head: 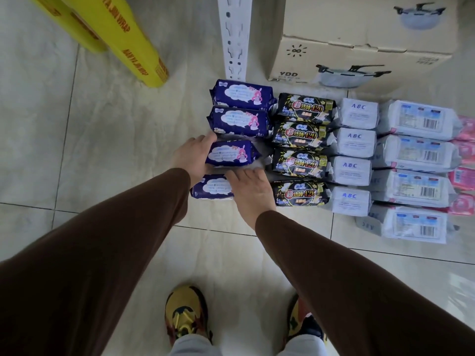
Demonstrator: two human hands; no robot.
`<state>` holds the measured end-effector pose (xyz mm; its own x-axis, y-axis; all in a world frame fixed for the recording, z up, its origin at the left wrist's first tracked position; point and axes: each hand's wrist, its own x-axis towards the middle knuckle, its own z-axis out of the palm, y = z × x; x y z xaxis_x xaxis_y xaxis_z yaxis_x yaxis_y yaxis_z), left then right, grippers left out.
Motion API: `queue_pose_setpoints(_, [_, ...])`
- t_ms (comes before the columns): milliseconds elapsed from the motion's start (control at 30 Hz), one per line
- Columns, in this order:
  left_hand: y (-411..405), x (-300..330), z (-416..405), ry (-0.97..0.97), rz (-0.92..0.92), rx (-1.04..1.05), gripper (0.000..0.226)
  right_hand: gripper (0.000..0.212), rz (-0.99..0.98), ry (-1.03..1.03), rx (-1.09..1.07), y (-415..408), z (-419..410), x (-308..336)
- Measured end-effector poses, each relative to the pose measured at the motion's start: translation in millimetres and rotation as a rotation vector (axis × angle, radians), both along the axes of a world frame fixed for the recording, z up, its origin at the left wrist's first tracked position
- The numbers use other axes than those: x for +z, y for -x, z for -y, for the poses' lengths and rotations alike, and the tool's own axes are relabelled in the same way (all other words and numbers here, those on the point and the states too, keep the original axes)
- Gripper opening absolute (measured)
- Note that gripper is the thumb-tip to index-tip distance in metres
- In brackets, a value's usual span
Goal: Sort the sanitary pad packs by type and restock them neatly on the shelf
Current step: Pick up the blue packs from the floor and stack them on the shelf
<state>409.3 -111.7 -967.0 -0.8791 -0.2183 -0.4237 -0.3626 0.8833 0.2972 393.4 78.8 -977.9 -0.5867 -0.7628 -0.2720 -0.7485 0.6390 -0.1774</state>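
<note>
Pink packs (464,176) cut off, print seemingly unreadable

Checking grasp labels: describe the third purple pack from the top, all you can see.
The third purple pack is a soft, glossy plastic-wrapped pack, dark purple, with a white speech-bubble panel and a pink-haired cartoon figure. It lies flat, face up, in the purple column left of the black packs, slightly skewed. The left hand grips its left end; the right hand lies at its lower edge, over the fourth pack.
</note>
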Motion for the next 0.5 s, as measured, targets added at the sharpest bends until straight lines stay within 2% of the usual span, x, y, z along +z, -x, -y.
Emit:
queue_pose_setpoints(200, [-20.8,66.0,15.7,0.033,0.029,0.051,0.055,0.052,0.065,0.131,-0.013,-8.4,-9.9,68.4])
queue_pose_setpoints(400, [-46.0,192.0,3.5,-0.04,0.015,0.211,0.05,0.053,0.134,0.141,-0.044,3.0,-44.7,207.7])
queue_pose_setpoints(500, [-50.8,271.5,-10.9,-0.065,0.002,0.257,0.053,0.052,0.245,0.154,-0.112,18.4,-69.7,293.2])
